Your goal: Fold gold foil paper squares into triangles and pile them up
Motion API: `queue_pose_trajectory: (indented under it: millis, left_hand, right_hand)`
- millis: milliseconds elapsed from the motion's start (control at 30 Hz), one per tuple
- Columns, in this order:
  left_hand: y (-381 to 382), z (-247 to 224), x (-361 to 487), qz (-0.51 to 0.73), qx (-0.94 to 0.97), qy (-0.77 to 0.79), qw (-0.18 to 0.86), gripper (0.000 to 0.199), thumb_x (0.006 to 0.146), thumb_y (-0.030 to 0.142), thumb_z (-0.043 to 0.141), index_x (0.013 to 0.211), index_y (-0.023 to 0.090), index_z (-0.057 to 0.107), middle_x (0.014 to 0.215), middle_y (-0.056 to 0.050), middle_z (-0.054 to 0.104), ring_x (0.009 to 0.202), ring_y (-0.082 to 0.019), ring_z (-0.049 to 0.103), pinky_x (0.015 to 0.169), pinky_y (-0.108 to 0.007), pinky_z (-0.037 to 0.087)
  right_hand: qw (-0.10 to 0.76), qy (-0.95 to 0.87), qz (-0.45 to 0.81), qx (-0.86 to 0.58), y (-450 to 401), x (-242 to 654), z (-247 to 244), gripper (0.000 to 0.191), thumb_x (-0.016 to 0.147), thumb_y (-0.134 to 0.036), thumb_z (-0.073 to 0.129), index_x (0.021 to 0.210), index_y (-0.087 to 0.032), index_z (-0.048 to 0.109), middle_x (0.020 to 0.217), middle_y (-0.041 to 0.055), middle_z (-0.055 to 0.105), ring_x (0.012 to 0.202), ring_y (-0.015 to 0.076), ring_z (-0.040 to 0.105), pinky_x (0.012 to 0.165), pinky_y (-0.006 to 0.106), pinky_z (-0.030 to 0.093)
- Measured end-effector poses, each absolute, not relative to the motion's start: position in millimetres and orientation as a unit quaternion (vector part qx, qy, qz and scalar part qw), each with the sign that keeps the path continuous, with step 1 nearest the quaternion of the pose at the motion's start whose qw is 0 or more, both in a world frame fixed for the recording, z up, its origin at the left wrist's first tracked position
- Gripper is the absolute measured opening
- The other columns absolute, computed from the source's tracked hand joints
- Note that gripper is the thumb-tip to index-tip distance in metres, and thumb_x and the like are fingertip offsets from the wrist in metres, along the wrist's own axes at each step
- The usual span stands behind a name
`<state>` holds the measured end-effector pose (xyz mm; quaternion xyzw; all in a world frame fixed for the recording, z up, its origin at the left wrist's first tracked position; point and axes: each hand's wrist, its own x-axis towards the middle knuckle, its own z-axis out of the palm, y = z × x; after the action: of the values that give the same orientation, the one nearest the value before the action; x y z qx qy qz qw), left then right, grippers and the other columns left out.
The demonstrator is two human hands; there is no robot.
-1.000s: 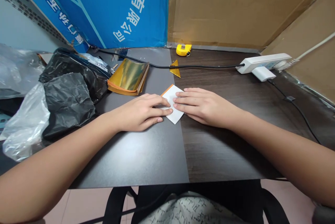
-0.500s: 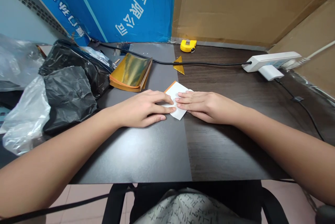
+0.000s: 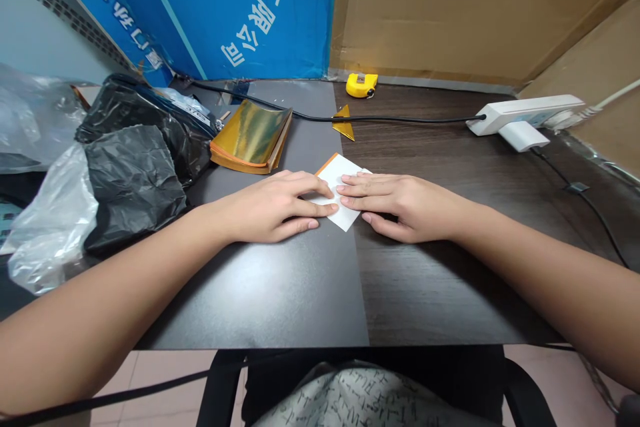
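A small sheet of paper, white on its upper side with an orange strip along one edge, lies on the desk between my hands. From the left, my left hand rests its outstretched fingertips on the paper. My right hand lies flat, its fingers over the paper's right part and its thumb apart below them. Both hands are open, pressing the sheet from above; the paper under the fingers is hidden. Behind it sits a stack of gold foil paper sheets, and a small folded gold triangle lies farther back.
A black cable crosses the desk, over the triangle, to a white power strip with a plugged-in charger. A yellow tape measure stands by the cardboard wall. Black and clear plastic bags crowd the left side.
My right thumb has moved out from the paper, slightly downward. Otherwise my hands and the paper keep nearly the same place; the whole view has shifted slightly.
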<state>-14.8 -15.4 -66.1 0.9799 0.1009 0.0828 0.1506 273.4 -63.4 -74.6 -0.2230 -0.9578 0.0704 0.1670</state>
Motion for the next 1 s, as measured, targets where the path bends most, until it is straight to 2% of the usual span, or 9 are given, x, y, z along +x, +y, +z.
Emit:
queue_pose_trajectory:
  millis: [67, 133, 267, 400, 533, 767, 1000]
  left_hand:
    - [-16, -66, -14, 0.085, 0.980, 0.101, 0.146, 0.035, 0.103, 0.031, 0.049, 0.133, 0.027, 0.066, 0.139, -0.011, 0.060, 0.132, -0.026, 0.054, 0.112, -0.044, 0.042]
    - [-16, -66, -14, 0.089, 0.981, 0.098, 0.139, 0.035, 0.103, 0.032, 0.048, 0.131, 0.026, 0.067, 0.138, -0.012, 0.060, 0.131, -0.027, 0.055, 0.111, -0.044, 0.043]
    - [-16, -67, -14, 0.101, 0.983, 0.091, 0.123, 0.034, 0.103, 0.034, 0.048, 0.128, 0.025, 0.070, 0.132, -0.013, 0.062, 0.126, -0.027, 0.058, 0.108, -0.044, 0.046]
    - [-13, -72, -15, 0.134, 0.983, 0.065, 0.106, 0.034, 0.103, 0.034, 0.051, 0.129, 0.023, 0.069, 0.132, -0.013, 0.064, 0.127, -0.027, 0.059, 0.107, -0.043, 0.047]
    - [-11, -75, -17, 0.168, 0.980, 0.044, 0.096, 0.030, 0.102, 0.034, 0.055, 0.122, 0.020, 0.073, 0.132, -0.013, 0.066, 0.128, -0.026, 0.061, 0.106, -0.040, 0.048]
    - [-14, -71, -15, 0.154, 0.980, 0.057, 0.114, 0.027, 0.102, 0.032, 0.055, 0.113, 0.021, 0.077, 0.135, -0.012, 0.064, 0.126, -0.026, 0.061, 0.105, -0.041, 0.048]
    - [-19, -68, -11, 0.161, 0.979, 0.081, 0.095, 0.028, 0.103, 0.033, 0.054, 0.104, 0.022, 0.079, 0.130, -0.012, 0.066, 0.116, -0.024, 0.066, 0.095, -0.037, 0.050]
  right_hand:
    - [0.173, -0.953, 0.037, -0.246, -70, 266, -74, 0.035, 0.101, -0.023, 0.052, 0.129, -0.011, 0.069, 0.133, 0.0118, 0.069, 0.135, 0.0274, 0.058, 0.118, 0.045, 0.048]
    - [0.178, -0.943, 0.002, -0.281, -76, 256, -75, 0.036, 0.103, -0.028, 0.051, 0.128, -0.009, 0.070, 0.135, 0.0152, 0.067, 0.133, 0.0291, 0.060, 0.117, 0.046, 0.049]
    - [0.158, -0.938, -0.022, -0.308, -83, 246, -79, 0.043, 0.104, -0.032, 0.050, 0.136, -0.005, 0.064, 0.145, 0.0200, 0.057, 0.140, 0.0345, 0.052, 0.118, 0.055, 0.045]
    - [0.163, -0.944, -0.005, -0.287, -79, 251, -84, 0.044, 0.106, -0.031, 0.047, 0.139, -0.006, 0.061, 0.148, 0.0170, 0.055, 0.143, 0.0310, 0.048, 0.119, 0.048, 0.046]
    - [0.158, -0.946, 0.003, -0.283, -78, 254, -86, 0.046, 0.106, -0.030, 0.045, 0.143, -0.005, 0.057, 0.151, 0.0161, 0.051, 0.145, 0.0298, 0.044, 0.121, 0.047, 0.043]
    - [0.127, -0.950, 0.014, -0.284, -79, 256, -84, 0.050, 0.107, -0.029, 0.040, 0.145, 0.001, 0.053, 0.153, 0.0189, 0.047, 0.148, 0.0305, 0.040, 0.123, 0.047, 0.040]
    - [0.095, -0.939, 0.033, -0.330, -83, 252, -85, 0.059, 0.106, -0.034, 0.038, 0.150, 0.004, 0.044, 0.158, 0.0260, 0.036, 0.152, 0.0322, 0.032, 0.126, 0.051, 0.033]
